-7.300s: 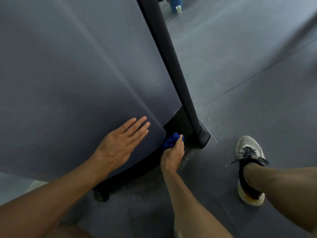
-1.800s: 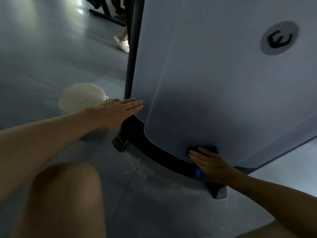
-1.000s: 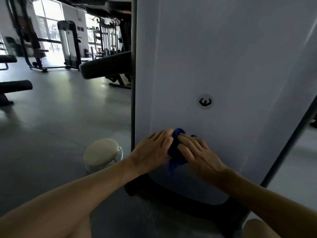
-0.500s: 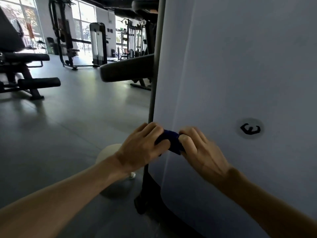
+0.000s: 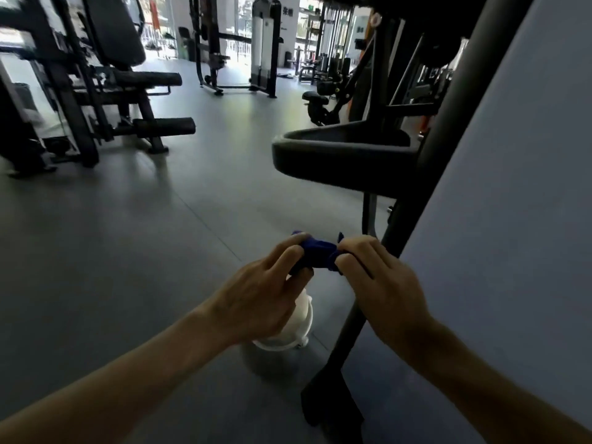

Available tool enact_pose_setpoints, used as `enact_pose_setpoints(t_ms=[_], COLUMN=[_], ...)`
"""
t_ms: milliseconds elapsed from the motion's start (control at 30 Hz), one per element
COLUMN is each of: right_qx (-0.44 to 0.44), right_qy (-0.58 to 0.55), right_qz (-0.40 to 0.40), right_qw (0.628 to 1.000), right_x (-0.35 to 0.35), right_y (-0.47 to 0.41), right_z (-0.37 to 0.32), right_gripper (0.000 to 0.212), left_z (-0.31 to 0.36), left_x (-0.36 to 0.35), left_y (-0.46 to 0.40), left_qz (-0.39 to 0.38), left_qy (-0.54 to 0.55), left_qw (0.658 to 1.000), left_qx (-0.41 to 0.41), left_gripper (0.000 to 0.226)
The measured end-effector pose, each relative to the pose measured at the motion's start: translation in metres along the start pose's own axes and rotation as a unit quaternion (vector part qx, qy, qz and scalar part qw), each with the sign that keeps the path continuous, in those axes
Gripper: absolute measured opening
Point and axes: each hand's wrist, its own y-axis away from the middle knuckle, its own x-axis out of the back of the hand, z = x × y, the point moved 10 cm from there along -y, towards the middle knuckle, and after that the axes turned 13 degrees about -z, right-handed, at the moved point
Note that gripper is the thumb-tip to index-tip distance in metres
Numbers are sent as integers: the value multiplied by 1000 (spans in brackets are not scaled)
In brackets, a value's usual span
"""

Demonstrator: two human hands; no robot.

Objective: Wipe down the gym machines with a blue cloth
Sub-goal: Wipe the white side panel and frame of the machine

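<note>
Both hands gripped the crumpled blue cloth (image 5: 315, 254) in midair, left hand (image 5: 261, 294) and right hand (image 5: 382, 283) curling fingers round its ends. Beside them stood a smooth grey panel (image 5: 512, 219); below, a round white tub (image 5: 296, 328), contents hidden.

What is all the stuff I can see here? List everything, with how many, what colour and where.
blue cloth: one, dark blue, bunched between both hands, centre
white bucket: one, white, on the floor below the left hand, partly hidden
grey panel: one, pale grey, machine side filling the right
black upright: one, black, slanted post along the panel's left edge
padded seat: one, black, right of centre above the hands
bench machine: one, black, far left
tower machine: one, white and black, back centre
floor: grey
left hand: grips the cloth
right hand: grips the cloth
</note>
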Motion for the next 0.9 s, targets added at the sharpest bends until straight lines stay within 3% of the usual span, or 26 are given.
enact_pose_setpoints(t_ms=[167,333,467,600,767,833,867,900], right_qx=[33,22,11,-59,-177,-155,-142,-142], right_qy=[-67,-109,-140,-171,-100,-30,-5,-2], right_qz=[-85,-135,-128,-137,-87,-109,-117,-120], right_qw=[994,985,982,974,975,981,983,983], right_x=[50,129,223,305,419,467,493,520], right_y=[-77,-132,-163,-158,-101,-74,-56,-35], right_z=[-25,-49,-50,-25,1,1,-2,-1], right_gripper=[14,26,20,12,56,27,19,26], left_z=[-25,-20,4,49,144,194,223,253], left_x=[106,204,290,358,426,443,452,460], left_y=[28,40,35,20,-4,-13,-16,-19], left_qz=[-9,-83,-98,-89,-36,-20,-14,-6], left_qy=[-121,-138,-128,-109,-136,-132,-119,-106], left_qw=[993,987,985,981,965,959,957,954], left_qx=[3,-22,-65,-130,-220,-248,-263,-281], left_gripper=[69,76,76,74,72,70,68,68])
